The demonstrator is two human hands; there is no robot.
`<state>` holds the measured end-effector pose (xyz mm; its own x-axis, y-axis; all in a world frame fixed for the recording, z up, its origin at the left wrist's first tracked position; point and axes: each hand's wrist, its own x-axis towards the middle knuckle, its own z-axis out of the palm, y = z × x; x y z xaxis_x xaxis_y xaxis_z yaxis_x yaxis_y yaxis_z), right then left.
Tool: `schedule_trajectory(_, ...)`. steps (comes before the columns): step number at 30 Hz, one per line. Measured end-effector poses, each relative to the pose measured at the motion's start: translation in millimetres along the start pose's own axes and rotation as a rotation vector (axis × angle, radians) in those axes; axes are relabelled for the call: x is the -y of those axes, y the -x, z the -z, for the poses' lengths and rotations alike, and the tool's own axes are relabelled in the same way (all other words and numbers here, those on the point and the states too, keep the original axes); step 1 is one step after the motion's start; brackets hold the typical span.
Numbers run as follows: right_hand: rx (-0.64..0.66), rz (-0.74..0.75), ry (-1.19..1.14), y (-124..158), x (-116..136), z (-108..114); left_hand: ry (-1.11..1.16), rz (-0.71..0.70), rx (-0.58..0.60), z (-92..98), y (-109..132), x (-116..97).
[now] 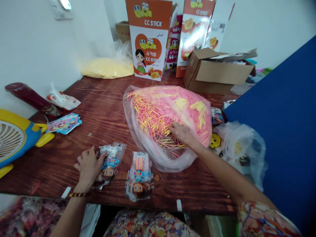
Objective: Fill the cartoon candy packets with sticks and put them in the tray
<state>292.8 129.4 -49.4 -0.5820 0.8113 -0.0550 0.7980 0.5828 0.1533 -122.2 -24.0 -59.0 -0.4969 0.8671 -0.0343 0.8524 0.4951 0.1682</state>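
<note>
A large clear plastic bag full of pink and yellow sticks lies open on the wooden table. My right hand reaches into the bag's mouth, fingers curled down among the sticks; whether it holds any is hidden. My left hand rests near the front edge, fingers bent on a small clear printed packet. A second packet holding pink and yellow sticks lies flat just to the right of it, untouched.
Tall orange "CC STICK" cartons and an open brown box stand at the back. A yellow bag, a stack of packets, a dark red bottle and a blue-yellow fan sit left. A blue panel rises right.
</note>
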Motion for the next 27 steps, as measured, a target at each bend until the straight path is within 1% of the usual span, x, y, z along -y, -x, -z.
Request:
schedule_trajectory(5,-0.087,-0.042,-0.049,-4.3,1.5,-7.9,0.004,0.029,0.028,-6.1,-4.5,2.6)
schedule_trajectory(8,-0.154,-0.099,-0.159,-4.8,5.6,-9.9,0.067,0.023,0.011,-4.8,-3.1,-0.6)
schedule_trajectory(10,-0.166,-0.129,-0.285,-4.3,10.0,-9.7,0.107,0.015,-0.026,-3.8,-3.8,-1.8)
schedule_trajectory(12,-0.147,-0.16,-0.442,-4.0,14.8,-9.4,0.154,0.009,-0.051,-4.1,-6.9,-0.2)
schedule_trajectory(14,-0.127,-0.213,-0.604,-4.7,18.9,-9.6,0.22,0.0,-0.051,-6.0,-12.1,4.4)
schedule_trajectory(16,-0.121,-0.274,-0.716,-6.3,21.5,-10.2,0.301,-0.007,-0.048,-8.4,-17.4,10.8)
schedule_trajectory(19,-0.146,-0.364,-0.855,-8.3,23.7,-10.1,0.434,0.002,-0.051,-10.5,-22.0,20.4)
schedule_trajectory(21,-0.184,-0.406,-0.971,-7.7,26.3,-9.5,0.546,0.003,-0.041,-10.1,-22.2,25.2)
schedule_trajectory(23,-0.252,-0.415,-1.119,-4.8,31.9,-10.0,0.673,-0.028,-0.044,-8.5,-21.2,28.2)
schedule_trajectory(25,-0.332,-0.433,-1.306,0.2,41.1,-12.8,0.799,-0.055,-0.059,-6.1,-20.2,28.8)
schedule_trajectory(27,-0.363,-0.462,-1.432,6.2,52.2,-17.4,0.916,-0.044,-0.054,-3.1,-19.9,26.9)
